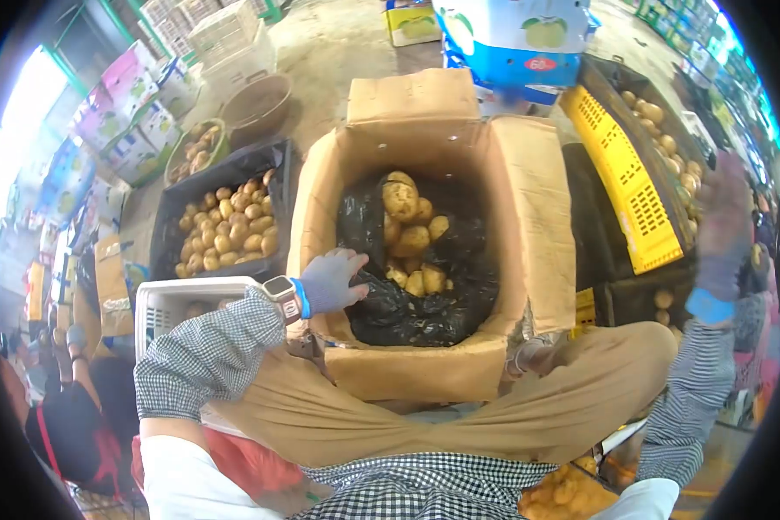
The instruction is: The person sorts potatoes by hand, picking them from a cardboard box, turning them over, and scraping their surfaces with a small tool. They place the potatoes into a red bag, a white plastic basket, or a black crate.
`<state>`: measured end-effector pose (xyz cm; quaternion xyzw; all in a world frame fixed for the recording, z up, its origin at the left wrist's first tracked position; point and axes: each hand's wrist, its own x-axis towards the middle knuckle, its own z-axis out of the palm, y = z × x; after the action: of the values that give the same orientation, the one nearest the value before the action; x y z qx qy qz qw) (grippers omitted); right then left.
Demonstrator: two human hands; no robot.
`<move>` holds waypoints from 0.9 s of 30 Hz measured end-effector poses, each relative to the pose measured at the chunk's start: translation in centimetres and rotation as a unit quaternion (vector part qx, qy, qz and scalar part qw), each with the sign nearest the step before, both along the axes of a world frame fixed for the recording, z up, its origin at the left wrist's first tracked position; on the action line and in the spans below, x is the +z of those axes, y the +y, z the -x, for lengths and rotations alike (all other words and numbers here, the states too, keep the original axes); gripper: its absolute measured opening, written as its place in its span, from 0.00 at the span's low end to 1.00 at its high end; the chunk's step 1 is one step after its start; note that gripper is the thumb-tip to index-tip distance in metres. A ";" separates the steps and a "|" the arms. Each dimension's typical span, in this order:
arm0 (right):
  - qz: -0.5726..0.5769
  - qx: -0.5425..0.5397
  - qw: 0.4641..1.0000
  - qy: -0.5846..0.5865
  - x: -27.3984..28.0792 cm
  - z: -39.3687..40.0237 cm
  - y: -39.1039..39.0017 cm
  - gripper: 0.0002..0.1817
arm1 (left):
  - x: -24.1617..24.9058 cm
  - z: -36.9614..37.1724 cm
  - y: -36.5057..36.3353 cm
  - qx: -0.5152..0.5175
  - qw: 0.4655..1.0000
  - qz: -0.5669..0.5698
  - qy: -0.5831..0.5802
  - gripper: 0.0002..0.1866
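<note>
An open cardboard box (pixel 542 217) stands between my knees, lined with a black plastic bag (pixel 364 221). Several potatoes (pixel 414 236) lie inside the bag. My left hand (pixel 334 279), in a grey glove, reaches over the box's left edge with its fingers apart, against the black plastic. Far to the right, my right hand (pixel 726 212) is raised beside a yellow crate (pixel 637 195) that holds more potatoes (pixel 663 130). Motion smears the fingers of that gloved hand, and I cannot make out anything in it.
Left of the box is a black-lined crate (pixel 160 230) full of potatoes, with a white crate (pixel 152 312) nearer me. A brown basin (pixel 258 104) and printed fruit cartons (pixel 511 43) stand behind. Another person's hand (pixel 76 338) shows at far left.
</note>
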<state>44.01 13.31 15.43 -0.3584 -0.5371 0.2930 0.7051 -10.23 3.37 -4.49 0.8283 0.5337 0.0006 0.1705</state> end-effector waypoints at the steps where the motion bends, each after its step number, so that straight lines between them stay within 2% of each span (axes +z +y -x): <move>1: 0.036 0.041 0.998 -0.017 -1.3 4.0 0.7 0.29 | 0.8 -0.7 0.5 0.084 0.995 0.047 -0.023 0.34; 2: 0.072 0.080 0.994 -0.035 -2.7 8.0 1.4 0.27 | 1.4 -1.4 1.5 0.167 0.981 0.091 -0.047 0.36; 3: 0.089 0.084 0.992 0.041 -3.7 12.1 1.2 0.23 | 0.6 -1.7 3.2 0.251 0.942 0.172 -0.139 0.39; 5: 0.185 0.150 0.969 0.066 -5.4 15.8 0.1 0.22 | 0.0 -3.6 6.1 0.350 0.904 0.147 -0.196 0.40; 6: 0.172 0.132 0.976 0.022 -6.4 17.0 -0.8 0.22 | -1.4 -4.6 8.0 0.359 0.913 0.064 -0.185 0.43; 7: 0.217 0.146 0.965 0.022 -6.6 17.3 -1.2 0.21 | -3.3 -5.7 9.7 0.362 0.916 -0.013 -0.170 0.46; 8: 0.258 0.159 0.953 0.019 -6.4 17.4 -1.4 0.21 | -4.8 -7.0 11.7 0.364 0.916 -0.010 -0.167 0.46; 10: 0.268 0.155 0.950 0.035 -6.1 17.2 -1.5 0.21 | -6.5 -9.5 16.1 0.437 0.893 -0.007 -0.104 0.50; 14: 0.290 0.147 0.944 0.050 -5.2 16.9 -1.9 0.20 | -8.4 -11.8 18.8 0.512 0.857 -0.015 -0.057 0.52; 16: 0.308 0.145 0.939 0.060 -4.9 16.8 -2.3 0.19 | -8.8 -10.8 18.9 0.547 0.830 -0.018 -0.105 0.52; 17: 0.307 0.154 0.937 0.055 -4.7 16.6 -2.6 0.19 | -8.9 -10.2 18.9 0.558 0.812 -0.015 -0.174 0.44; 18: 0.302 0.162 0.938 0.052 -4.6 16.5 -2.6 0.19 | -8.7 -9.0 18.6 0.557 0.813 -0.019 -0.167 0.44; 19: 0.298 0.163 0.939 0.059 -4.6 16.5 -2.6 0.19 | -8.3 -7.2 18.4 0.509 0.714 0.179 -0.446 0.39; 20: 0.312 0.171 0.933 0.062 -4.6 16.4 -2.7 0.19 | -8.3 -5.7 17.8 0.397 0.520 0.356 -0.667 0.35; 21: 0.328 0.181 0.925 0.062 -4.6 16.5 -2.9 0.19 | -6.8 -5.4 16.2 0.403 0.520 0.353 -0.666 0.35; 23: 0.343 0.198 0.917 0.050 -4.9 17.1 -3.2 0.20 | -0.9 -6.3 11.9 0.319 0.380 0.427 -0.756 0.30; 24: 0.359 0.209 0.909 0.036 -5.0 17.5 -3.5 0.20 | 0.7 -6.6 10.2 0.323 0.378 0.422 -0.758 0.30; 26: 0.381 0.244 0.892 0.006 -5.7 18.5 -4.2 0.22 | 3.1 -6.9 7.4 0.238 0.282 0.508 -0.778 0.33; 27: 0.400 0.273 0.874 -0.022 -6.2 19.0 -4.5 0.24 | 3.7 -6.8 6.2 0.244 0.240 0.539 -0.769 0.33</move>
<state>24.98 8.79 9.26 -0.4558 -0.4660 0.6557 0.3810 -3.47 9.58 -0.76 -0.0236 0.1997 0.3915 0.8979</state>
